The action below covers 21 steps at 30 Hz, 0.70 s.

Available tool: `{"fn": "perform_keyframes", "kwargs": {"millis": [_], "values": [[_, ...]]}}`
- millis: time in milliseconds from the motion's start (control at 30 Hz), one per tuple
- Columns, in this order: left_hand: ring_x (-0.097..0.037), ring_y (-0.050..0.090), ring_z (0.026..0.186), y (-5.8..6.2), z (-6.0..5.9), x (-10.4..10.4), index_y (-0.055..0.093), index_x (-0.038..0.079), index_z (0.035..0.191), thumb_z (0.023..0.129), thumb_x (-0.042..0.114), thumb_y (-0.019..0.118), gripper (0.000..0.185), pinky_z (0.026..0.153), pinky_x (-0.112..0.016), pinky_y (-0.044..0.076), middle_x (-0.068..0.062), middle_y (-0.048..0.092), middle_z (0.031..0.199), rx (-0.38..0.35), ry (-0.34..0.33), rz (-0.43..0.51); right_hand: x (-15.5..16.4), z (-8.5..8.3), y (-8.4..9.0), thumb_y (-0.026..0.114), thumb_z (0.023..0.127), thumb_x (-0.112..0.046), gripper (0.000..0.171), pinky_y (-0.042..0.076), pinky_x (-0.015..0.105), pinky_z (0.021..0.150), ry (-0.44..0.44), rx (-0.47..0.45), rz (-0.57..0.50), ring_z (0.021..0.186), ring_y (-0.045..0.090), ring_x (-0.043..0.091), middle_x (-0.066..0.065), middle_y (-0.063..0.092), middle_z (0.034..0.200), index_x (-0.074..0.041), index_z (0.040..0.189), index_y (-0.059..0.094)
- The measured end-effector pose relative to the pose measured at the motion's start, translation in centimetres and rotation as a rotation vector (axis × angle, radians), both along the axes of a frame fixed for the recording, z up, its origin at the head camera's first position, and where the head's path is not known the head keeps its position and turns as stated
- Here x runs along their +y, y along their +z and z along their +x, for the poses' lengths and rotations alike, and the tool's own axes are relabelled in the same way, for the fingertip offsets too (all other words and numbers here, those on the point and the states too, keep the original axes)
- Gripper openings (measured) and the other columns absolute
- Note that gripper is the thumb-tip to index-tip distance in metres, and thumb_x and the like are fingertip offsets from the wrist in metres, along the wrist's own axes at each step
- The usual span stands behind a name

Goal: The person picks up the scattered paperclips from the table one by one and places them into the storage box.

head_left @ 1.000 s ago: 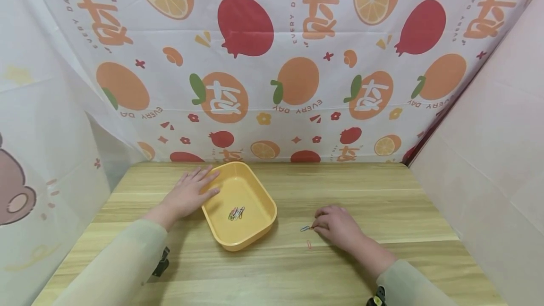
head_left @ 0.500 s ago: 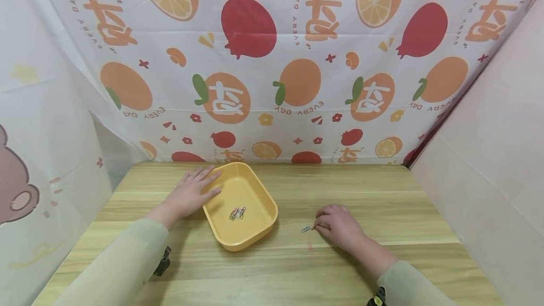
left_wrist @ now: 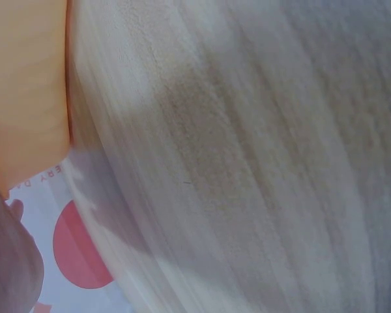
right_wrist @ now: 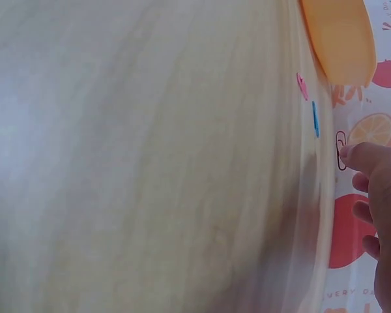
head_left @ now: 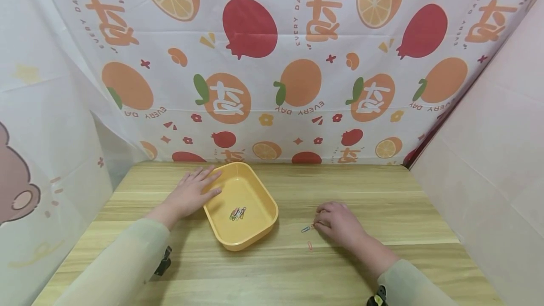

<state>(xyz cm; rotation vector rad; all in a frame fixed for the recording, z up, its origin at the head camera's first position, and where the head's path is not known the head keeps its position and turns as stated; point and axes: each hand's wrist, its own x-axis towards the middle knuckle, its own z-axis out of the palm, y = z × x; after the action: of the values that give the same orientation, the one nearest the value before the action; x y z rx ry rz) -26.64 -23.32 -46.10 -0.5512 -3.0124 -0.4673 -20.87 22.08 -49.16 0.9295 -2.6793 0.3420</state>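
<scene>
A yellow tray stands on the wooden table, with a small heap of mixed paper clips on its floor. My left hand rests across its left rim with the fingers spread and the thumb inside; in the left wrist view only part of that hand shows beside the tray wall. To the right of the tray, my right hand pinches a red paper clip between thumb and fingertips. A blue paper clip and a pink paper clip lie on the table near those fingertips.
The wooden table ends at a fruit-printed cloth hanging along the back. Pale cloths hang at the left and right sides.
My right hand has risen slightly from the table with the red paper clip at its fingertips. My left hand and the tray keep their places.
</scene>
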Motion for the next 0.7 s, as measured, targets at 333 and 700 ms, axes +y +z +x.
{"fn": "perform_keyframes", "kwargs": {"millis": [333, 700], "values": [[-0.046, 0.013, 0.148, 0.0, 0.0, 0.0, 0.034, 0.021, 0.156, 0.102, 0.053, 0.046, 0.064, 0.117, -0.065, 0.002, -0.011, 0.019, 0.164, -0.004, 0.001, 0.0, -1.1, -0.7, 1.6, 0.076, 0.088, -0.029, 0.004, 0.048, 0.046, 0.094, 0.073, 0.048, 0.003, 0.109, 0.06, 0.019, -0.002, 0.069, 0.111, -0.026, 0.09, 0.078], [-0.046, 0.015, 0.147, 0.0, 0.2, 0.1, 0.035, 0.021, 0.156, 0.101, 0.052, 0.048, 0.064, 0.116, -0.066, 0.006, -0.012, 0.021, 0.164, 0.02, -0.001, 0.007, -4.8, -2.1, 5.8, 0.078, 0.087, -0.027, 0.004, 0.049, 0.044, 0.093, 0.15, 0.1, 0.023, 0.105, 0.061, 0.018, -0.004, 0.069, 0.109, -0.026, 0.091, 0.079]]}}
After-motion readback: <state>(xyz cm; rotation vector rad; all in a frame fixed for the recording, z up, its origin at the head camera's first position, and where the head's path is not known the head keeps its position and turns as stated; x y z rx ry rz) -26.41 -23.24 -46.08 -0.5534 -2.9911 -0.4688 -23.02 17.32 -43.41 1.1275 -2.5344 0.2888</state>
